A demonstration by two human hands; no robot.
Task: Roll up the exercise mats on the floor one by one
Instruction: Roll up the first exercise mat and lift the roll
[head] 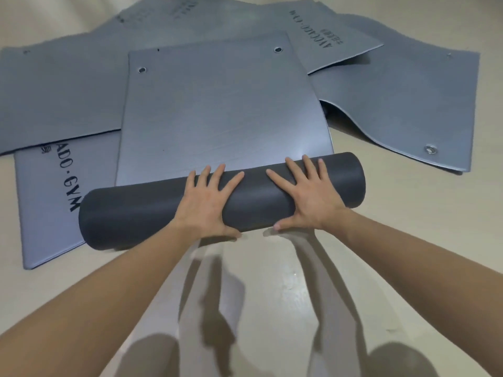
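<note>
One mat is in work. Its near part is wound into a dark roll (141, 213), and its flat part (217, 110), not yet wound, stretches away from the person to the far end, where two eyelets (278, 49) sit near the corners. The roll lies at the near edge of the heap of mats, with bare floor (408, 208) just in front of it.

Its long axis goes across the view from left to right, but not quite square: the left end is nearer to the person, the right end farther. The flat part therefore lies straight beyond the fingertips. I judge that the coming push must go forward, away from the body and across this axis.

The left hand (209, 202) and the right hand (307, 197) both press on top of the roll near its middle, with a small gap between them. The fingers (217, 172) are straight and spread apart, reaching over the far side. The thumbs (280, 227) point toward each other at the near lower side, so nothing is clamped. Neither hand seems clearly closer to the work. The left end of the roll sticks out further past its hand, so that end may run skew.

Under the left end lies a lettered mat (49, 202). To the right is another mat (394, 104), whose near edge rises in a wave. More mats lie behind.
</note>
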